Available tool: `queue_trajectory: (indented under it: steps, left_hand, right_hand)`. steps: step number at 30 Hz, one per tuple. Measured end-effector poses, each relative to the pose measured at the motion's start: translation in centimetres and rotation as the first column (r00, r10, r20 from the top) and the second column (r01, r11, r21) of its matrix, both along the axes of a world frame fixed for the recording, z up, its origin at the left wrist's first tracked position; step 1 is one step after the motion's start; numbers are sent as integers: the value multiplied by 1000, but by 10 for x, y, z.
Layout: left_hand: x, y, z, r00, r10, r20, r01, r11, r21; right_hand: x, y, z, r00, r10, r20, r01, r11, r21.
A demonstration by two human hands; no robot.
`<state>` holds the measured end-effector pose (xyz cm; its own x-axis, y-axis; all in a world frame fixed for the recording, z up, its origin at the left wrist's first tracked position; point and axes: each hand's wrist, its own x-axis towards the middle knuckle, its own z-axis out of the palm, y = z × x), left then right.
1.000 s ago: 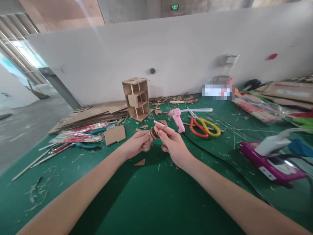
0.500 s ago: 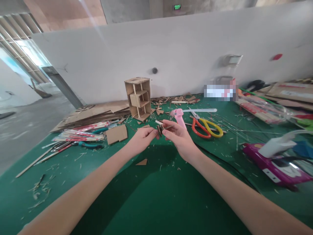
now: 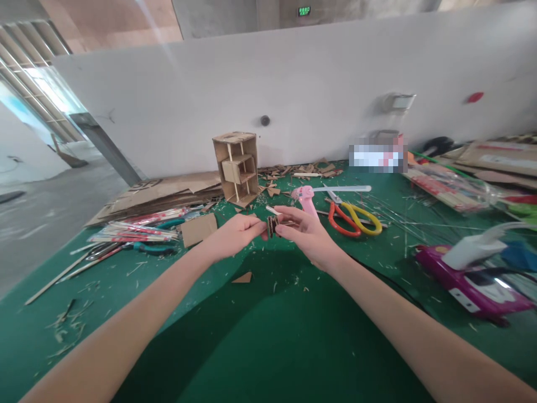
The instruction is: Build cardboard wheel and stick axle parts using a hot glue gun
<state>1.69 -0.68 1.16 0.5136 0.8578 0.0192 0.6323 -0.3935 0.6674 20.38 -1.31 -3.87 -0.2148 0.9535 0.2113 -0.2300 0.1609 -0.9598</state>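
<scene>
Between my hands is a small brown cardboard piece (image 3: 272, 225) with a pale stick end above it. My right hand (image 3: 305, 230) is closed on this piece, thumb in front and fingers behind. My left hand (image 3: 240, 232) is closed too, its fingertips pinched at the piece's left side; whether they hold a part of it is too small to tell. Just behind my right hand lies a pink glue gun (image 3: 308, 201). A small cardboard tower (image 3: 238, 170) with three levels stands upright beyond my hands.
Orange-and-yellow-handled scissors (image 3: 356, 218) lie right of the glue gun. A purple power strip (image 3: 472, 285) sits at the right. Left are a flat cardboard piece (image 3: 199, 229), wrapped sticks (image 3: 134, 232) and teal-handled pliers (image 3: 153, 247). Cardboard scraps line the wall.
My left hand has shifted slightly left. The small piece has turned in my fingers and its layered edge now shows more clearly. The view has moved slightly.
</scene>
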Motion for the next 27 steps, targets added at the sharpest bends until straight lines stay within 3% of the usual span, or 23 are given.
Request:
queue_trajectory:
  steps: [10,20,27]
  left_hand:
    - [-6,5,-1,989,-110,-97,119,988,99]
    - [-14,9,0,989,-118,-86,123,991,55]
    - [-17,8,7,994,-111,-20,110,992,-65]
  right_hand:
    - [-6,-2,8,997,-48,56,53,994,-100]
    - [-2,-5,11,995,-58,80,63,996,-61]
    - [1,-5,8,994,-62,95,61,998,13]
